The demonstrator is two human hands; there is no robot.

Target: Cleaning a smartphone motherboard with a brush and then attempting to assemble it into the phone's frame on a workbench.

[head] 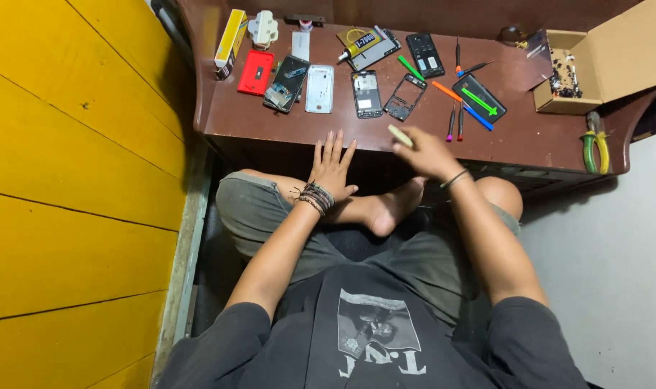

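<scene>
Both hands at desk point(285, 130) edge: left point(332, 167) flat and released, right point(423, 151) grasping a pale eraser-like block point(400, 135).

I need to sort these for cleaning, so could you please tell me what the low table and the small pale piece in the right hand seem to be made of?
Low reddish-brown table: probably painted or varnished wood, with a dull sheen. Small pale flat piece, pinched in the right hand: possibly plastic, smooth and cream-coloured; too small to be sure.

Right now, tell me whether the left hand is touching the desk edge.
Touching. The head view shows the left hand lying flat with its fingertips spread over the front edge of the brown desk, no gap visible beneath them.
</scene>
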